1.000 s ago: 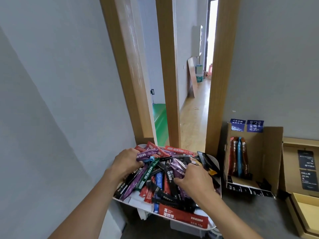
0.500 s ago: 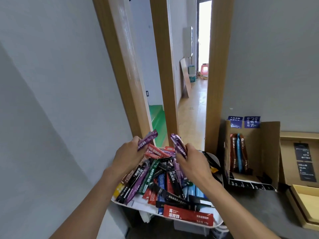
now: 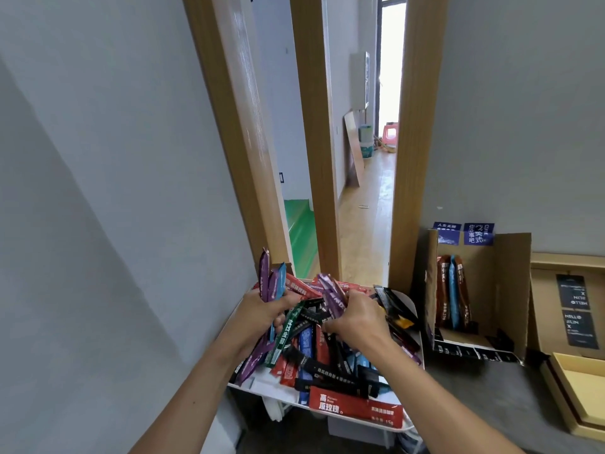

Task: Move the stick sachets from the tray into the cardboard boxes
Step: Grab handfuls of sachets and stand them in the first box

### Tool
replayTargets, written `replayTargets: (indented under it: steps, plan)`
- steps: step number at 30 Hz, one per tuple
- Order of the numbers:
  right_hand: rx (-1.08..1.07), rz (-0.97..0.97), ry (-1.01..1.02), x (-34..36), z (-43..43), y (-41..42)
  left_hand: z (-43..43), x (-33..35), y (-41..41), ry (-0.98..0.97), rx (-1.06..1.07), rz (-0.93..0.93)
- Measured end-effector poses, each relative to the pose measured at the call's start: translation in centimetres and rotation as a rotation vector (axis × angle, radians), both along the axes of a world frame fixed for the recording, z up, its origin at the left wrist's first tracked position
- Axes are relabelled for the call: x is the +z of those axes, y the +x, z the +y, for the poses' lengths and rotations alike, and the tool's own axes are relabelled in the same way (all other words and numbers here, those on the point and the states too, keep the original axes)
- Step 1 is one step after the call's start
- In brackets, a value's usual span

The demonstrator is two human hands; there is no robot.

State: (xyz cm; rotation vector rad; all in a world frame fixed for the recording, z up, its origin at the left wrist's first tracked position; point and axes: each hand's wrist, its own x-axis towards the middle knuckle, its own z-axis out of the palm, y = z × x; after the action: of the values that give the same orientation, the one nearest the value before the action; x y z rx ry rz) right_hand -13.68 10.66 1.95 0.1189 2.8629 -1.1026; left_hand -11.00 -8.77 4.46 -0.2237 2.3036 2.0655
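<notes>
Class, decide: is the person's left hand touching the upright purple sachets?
Touching. The head view shows the left hand gripping the purple sachets, which stick up out of its fist.

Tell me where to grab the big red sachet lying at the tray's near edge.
Pinch the red sachet across its narrow width near its right end, coming from above on the near side. It lies flat and on top there, along the near rim of the tray, while black sachets overlap its far left edge.
</notes>
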Motion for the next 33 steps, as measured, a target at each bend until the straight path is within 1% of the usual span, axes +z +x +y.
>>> replayTargets:
  steps: [3, 6, 8, 10, 12, 13, 16, 17, 18, 20, 22, 23, 25, 29, 31, 33]
  plan:
    - [-0.022, 0.095, -0.327, 2.0, 0.8, 0.1, 0.4, 0.3, 0.7, -0.172, -0.046, 0.037]
    - [-0.001, 0.187, -0.592, 4.7, 1.2, 0.7, 1.4, 0.8, 0.9, -0.210, -0.163, 0.046]
    - [0.029, 0.198, -0.699, 6.0, 1.3, 1.1, 2.3, 1.0, 0.8, -0.202, -0.189, 0.086]
    - [0.042, 0.185, -0.726, 6.6, 1.8, 1.4, 2.7, 0.9, 0.6, -0.206, -0.134, 0.121]
    - [0.033, 0.164, -0.695, 6.7, 3.0, 1.7, 2.6, 0.7, 0.3, -0.227, -0.097, 0.137]
    - [0.035, 0.154, -0.629, 6.5, 3.7, 1.8, 2.4, 0.6, 0.3, -0.227, -0.090, 0.138]
    - [0.135, 0.084, -0.252, 5.3, 5.6, 2.4, 1.7, 0.7, 0.2, -0.170, -0.022, 0.078]
    - [0.190, 0.047, -0.161, 4.7, 5.8, 2.6, 1.6, 0.8, 0.3, -0.147, 0.001, 0.056]
    - [0.241, 0.013, -0.117, 4.1, 5.8, 2.8, 1.4, 0.7, 0.3, -0.133, 0.024, 0.034]
    - [0.308, -0.023, -0.104, 2.6, 5.3, 2.9, 1.2, 0.4, 0.3, -0.094, 0.091, 0.009]
    - [0.314, 0.020, -0.075, 1.4, 4.6, 2.8, 0.8, 0.2, 0.1, -0.058, 0.206, 0.009]
    - [0.301, 0.061, -0.060, 0.8, 4.2, 2.5, 0.4, 0.1, 0.0, -0.092, 0.255, 0.023]
    - [0.256, 0.136, -0.062, 0.0, 3.5, 1.8, -0.3, 0.3, 0.0, -0.257, 0.280, 0.038]
    - [0.208, 0.230, -0.039, 0.1, 2.1, 0.4, -1.0, 0.0, 0.0, -0.597, 0.193, -0.024]
    - [0.215, 0.271, -0.036, 0.5, 1.1, -0.1, -0.7, -0.6, -0.4, -0.717, 0.145, -0.067]
    - [0.214, 0.295, -0.018, 0.7, 0.1, -0.6, -0.3, -1.1, -1.0, -0.826, 0.111, -0.072]
